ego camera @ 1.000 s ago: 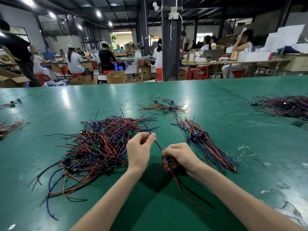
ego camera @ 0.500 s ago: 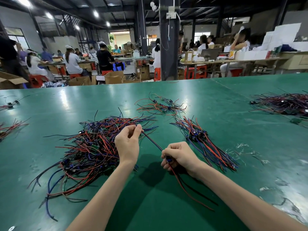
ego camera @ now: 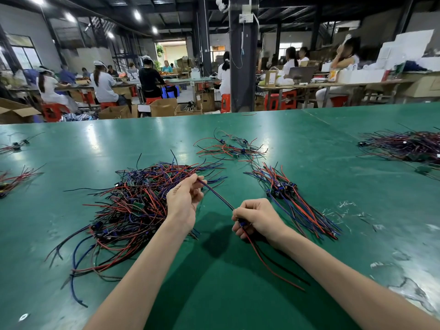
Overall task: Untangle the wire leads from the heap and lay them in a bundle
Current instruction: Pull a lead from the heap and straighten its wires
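At the centre of the frame, the left hand (ego camera: pixel 183 201) pinched the far end of 1 wire lead (ego camera: pixel 217 195) between thumb and fingertips. The right hand (ego camera: pixel 256 219), just right of it, was curled round the lead near a small blue part. The lead stretched straight between the 2 hands, and its red and black tails trailed toward the lower right across the green table (ego camera: pixel 95 144). The tangled heap (ego camera: pixel 133 206) lay left of centre, behind the left hand. The bundle (ego camera: pixel 292 198) lay right of centre, near the right hand. A smaller loose cluster (ego camera: pixel 232 147) sat above centre.
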`<state>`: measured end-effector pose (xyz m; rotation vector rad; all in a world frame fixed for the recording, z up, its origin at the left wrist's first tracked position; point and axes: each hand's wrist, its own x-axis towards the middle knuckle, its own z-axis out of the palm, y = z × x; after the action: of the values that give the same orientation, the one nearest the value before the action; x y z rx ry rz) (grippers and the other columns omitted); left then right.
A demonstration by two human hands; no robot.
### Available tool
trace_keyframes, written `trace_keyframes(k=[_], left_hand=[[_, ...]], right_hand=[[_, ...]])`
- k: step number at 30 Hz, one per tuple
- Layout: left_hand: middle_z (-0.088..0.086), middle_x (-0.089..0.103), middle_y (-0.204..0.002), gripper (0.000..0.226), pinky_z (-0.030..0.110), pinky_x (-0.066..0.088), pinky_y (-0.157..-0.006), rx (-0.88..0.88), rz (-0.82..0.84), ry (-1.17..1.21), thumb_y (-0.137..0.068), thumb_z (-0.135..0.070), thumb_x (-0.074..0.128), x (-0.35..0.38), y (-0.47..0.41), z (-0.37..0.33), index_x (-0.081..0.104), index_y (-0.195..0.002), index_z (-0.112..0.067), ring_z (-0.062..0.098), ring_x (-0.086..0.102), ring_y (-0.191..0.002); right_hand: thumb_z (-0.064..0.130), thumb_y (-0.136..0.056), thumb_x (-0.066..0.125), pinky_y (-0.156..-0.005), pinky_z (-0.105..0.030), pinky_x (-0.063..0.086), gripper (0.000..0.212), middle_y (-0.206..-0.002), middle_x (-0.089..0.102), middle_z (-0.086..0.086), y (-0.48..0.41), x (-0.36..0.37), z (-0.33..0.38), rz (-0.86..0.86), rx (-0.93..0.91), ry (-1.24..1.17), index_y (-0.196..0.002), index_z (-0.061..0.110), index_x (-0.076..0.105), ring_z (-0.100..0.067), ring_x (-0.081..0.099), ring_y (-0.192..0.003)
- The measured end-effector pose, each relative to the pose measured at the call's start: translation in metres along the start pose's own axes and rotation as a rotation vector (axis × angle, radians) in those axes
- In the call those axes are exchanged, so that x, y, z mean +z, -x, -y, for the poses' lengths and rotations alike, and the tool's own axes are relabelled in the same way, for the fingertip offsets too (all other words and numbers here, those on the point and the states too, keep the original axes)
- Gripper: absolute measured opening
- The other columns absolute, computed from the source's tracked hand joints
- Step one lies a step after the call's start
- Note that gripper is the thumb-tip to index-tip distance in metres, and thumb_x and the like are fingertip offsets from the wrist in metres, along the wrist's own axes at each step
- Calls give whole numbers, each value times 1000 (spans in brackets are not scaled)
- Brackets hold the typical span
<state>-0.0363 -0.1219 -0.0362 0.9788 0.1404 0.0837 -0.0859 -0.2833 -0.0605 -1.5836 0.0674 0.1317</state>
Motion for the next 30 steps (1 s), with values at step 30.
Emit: trace_keyframes(k=[30], left_hand=[[1,64,-56,22,16,47,-44,-159,46,55,-97,-10,49,-9,-9,0,64,-86,2,4,50,-43]], right_hand=[[1,-80,59,-43,-25,48,24,-57,62,-20,0,-4,-3,9,-20,65,-57,7,62,-24,55,-42]])
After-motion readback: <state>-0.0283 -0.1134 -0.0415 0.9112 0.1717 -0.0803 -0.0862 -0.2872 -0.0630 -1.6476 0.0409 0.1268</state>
